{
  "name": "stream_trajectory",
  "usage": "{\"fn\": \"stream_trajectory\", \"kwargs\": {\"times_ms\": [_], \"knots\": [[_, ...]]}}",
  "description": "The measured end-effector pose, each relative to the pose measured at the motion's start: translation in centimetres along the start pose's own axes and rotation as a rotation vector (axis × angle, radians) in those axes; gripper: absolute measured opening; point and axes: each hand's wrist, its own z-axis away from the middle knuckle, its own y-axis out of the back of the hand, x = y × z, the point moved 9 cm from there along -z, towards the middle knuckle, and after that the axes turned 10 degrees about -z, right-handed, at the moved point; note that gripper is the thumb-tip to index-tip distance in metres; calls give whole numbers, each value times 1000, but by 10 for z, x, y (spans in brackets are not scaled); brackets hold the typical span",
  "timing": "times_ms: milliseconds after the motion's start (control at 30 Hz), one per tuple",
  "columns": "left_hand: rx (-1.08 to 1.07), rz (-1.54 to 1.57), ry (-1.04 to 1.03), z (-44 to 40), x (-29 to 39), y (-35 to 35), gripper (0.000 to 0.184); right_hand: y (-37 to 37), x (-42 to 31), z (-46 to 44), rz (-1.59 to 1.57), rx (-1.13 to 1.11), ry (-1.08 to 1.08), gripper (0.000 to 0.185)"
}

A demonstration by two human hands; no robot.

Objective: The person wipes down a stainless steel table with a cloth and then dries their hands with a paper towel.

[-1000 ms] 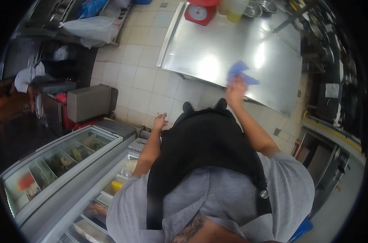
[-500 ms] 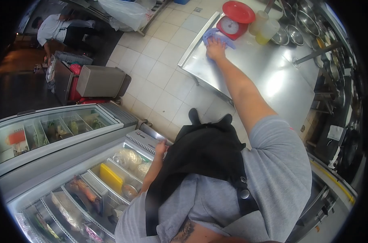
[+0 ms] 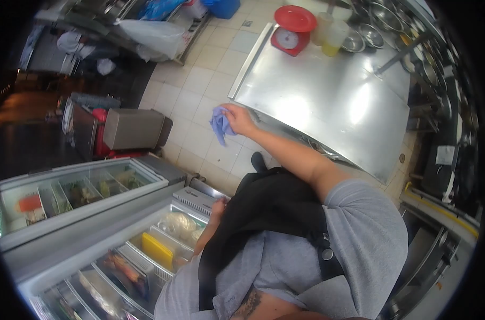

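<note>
Fingers of my right hand (image 3: 239,119): clamped on blue cloth (image 3: 221,124), hanging above floor tiles (image 3: 195,109), just beside metal table (image 3: 306,101). My left hand (image 3: 219,206): near black apron (image 3: 277,205); finger state, I cannot tell.

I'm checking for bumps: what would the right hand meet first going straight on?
Right hand: the way looks free over the floor, perhaps until the plastic bag; depth is unclear.

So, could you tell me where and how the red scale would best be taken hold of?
I would grip the red scale low on its body, one hand on each side, coming from the dial side, where the steel table is bare. The wide red dish overhangs the body, so it looks a poor handle; mind the containers close on the right.
</note>
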Motion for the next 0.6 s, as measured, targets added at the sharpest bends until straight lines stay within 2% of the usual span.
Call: {"fn": "stream_trajectory", "kwargs": {"times_ms": [33,67,133,167,200,233,267,300,367,500,567,600], "knots": [[-11,-16,-19,3,13,9,51,15,-20,-10,33,37,92,27],[36,5,13,9,21,19,52,33,-24,-21,41,63,93,27],[53,205,268,19,24,29,49,64,-16,-40,455,-35,-12,36],[18,-66,74,-11,8,21,47,77,-14,-39,464,1,-18,36],[40,-382,-129,-35,-5,12,45,79,3,-36,754,-30,-38,41],[118,-651,-317,-40,9,10,44,84,24,-31,1041,-66,-71,46],[88,-745,-387,-37,27,8,43,83,45,-26,1096,-160,-30,49],[43,-751,-386,-43,28,4,43,91,49,-24,1098,-128,-47,49],[-21,-765,-407,-54,27,-3,43,82,47,-15,1052,-233,73,45],[-35,-773,-527,-83,47,-1,43,125,40,26,978,-163,171,45],[1,-694,-572,-101,69,9,43,188,41,52,1044,68,200,43],[-19,-592,-484,-109,77,21,44,234,39,71,920,198,217,36]]}}
